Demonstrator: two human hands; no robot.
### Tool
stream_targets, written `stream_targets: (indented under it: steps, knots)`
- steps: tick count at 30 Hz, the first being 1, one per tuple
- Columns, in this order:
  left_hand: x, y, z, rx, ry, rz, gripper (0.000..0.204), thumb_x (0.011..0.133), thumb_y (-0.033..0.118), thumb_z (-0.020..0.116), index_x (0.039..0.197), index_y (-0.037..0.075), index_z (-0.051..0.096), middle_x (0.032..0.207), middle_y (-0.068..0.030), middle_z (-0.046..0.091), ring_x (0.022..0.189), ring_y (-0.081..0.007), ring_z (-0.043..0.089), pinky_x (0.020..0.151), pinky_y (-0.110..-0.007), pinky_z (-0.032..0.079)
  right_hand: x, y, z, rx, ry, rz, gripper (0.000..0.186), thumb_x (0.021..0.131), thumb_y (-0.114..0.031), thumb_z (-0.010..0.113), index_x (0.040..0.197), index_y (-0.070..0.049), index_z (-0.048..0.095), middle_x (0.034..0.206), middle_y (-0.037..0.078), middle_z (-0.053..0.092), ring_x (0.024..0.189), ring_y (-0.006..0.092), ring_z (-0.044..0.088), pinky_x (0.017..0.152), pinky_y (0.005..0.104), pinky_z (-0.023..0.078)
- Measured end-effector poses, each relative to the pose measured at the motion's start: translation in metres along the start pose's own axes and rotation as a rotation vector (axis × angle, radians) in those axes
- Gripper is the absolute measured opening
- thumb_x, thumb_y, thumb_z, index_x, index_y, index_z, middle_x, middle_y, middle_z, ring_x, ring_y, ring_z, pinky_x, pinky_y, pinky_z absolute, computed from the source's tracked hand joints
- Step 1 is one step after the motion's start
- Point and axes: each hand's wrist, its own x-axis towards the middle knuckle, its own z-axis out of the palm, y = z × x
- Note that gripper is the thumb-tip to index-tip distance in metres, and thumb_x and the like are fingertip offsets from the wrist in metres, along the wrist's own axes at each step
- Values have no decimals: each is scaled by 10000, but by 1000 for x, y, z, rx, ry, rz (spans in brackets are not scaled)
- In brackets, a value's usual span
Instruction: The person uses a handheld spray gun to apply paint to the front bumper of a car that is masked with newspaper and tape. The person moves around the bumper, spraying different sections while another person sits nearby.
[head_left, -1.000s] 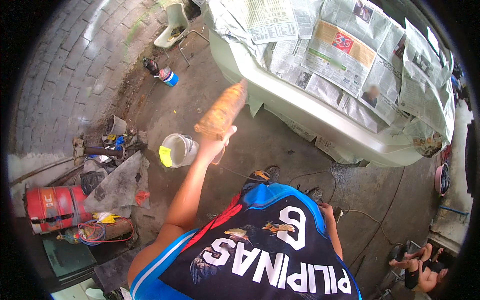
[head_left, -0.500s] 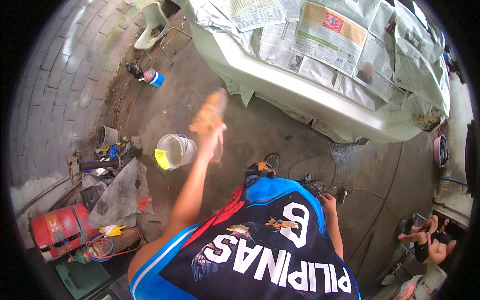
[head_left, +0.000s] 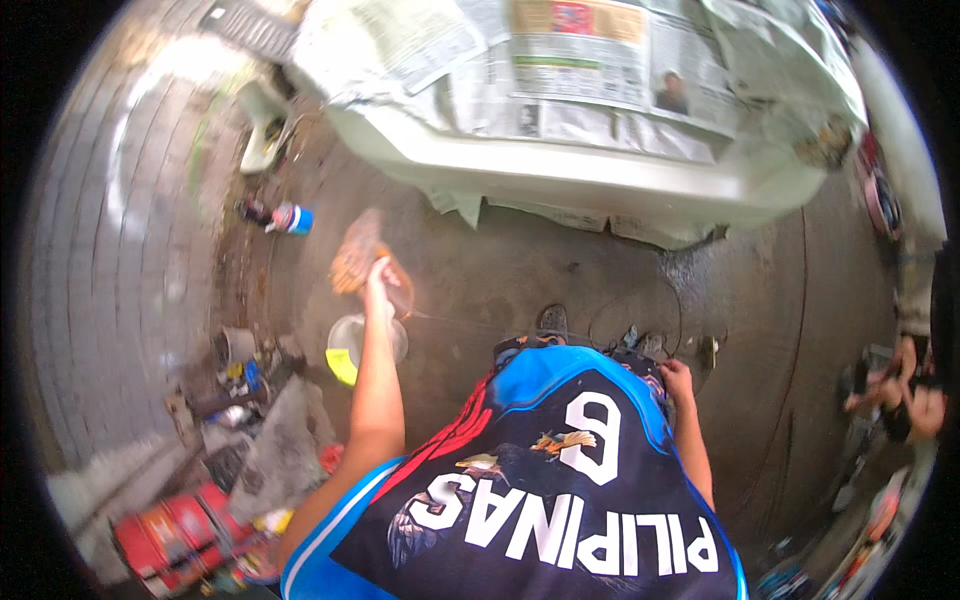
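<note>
My left hand (head_left: 378,278) grips the handle of an orange-brown stained hand tool (head_left: 350,258), blurred, held out over the floor above a pale bucket (head_left: 380,335) with a yellow cloth (head_left: 339,364) on its rim. My right hand (head_left: 675,375) is down by my waist at the edge of my jersey, fingers curled; whatever it holds is unclear. Ahead stands a pale cream car bumper (head_left: 580,175), with newspaper sheets (head_left: 590,80) covering the body above it.
A plastic chair (head_left: 263,135) and small containers (head_left: 296,219) stand by the brick wall. A red drum (head_left: 175,530) lies among clutter at lower left. A seated person (head_left: 910,390) is at the right. Thin cords (head_left: 680,300) cross the concrete floor.
My left hand has swung leftward with the tool, away from the bumper. The view has shifted, so the bumper sits higher in the picture.
</note>
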Motion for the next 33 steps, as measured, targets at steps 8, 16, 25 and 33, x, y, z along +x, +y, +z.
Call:
stream_targets:
  steps: [8, 16, 25, 33]
  knots:
    - [-55, -78, 70, 263, 53, 58, 177, 835, 152, 607, 689, 126, 510, 573, 11, 483, 467, -116, 475, 440, -271, 405, -17, 21, -14, 27, -3, 85, 335, 740, -314, 691, 967, -69, 713, 934, 141, 698, 888, 287, 661, 810, 376, 500]
    - [-192, -193, 265, 759, -752, -28, 211, 823, 218, 728, 825, 89, 561, 630, 22, 528, 493, -80, 487, 445, -233, 380, -20, 68, -64, 203, 53, 194, 371, 743, -344, 701, 1007, -84, 706, 995, 143, 688, 947, 285, 650, 842, 378, 496]
    - [-307, -235, 467, 1145, -1424, 218, 283, 827, 238, 740, 921, 54, 547, 744, -2, 566, 534, -99, 516, 460, -256, 427, -17, 189, -105, 599, 200, 411, 287, 767, -233, 720, 949, -13, 691, 796, 93, 678, 652, 172, 628, 629, 317, 516]
    - [-288, -207, 412, 1171, -1009, 50, 268, 809, 152, 743, 949, 59, 535, 712, -7, 559, 515, -102, 511, 455, -266, 417, -24, 255, -122, 830, 266, 538, 236, 752, -225, 732, 899, -44, 704, 717, 66, 666, 580, 161, 615, 575, 303, 501]
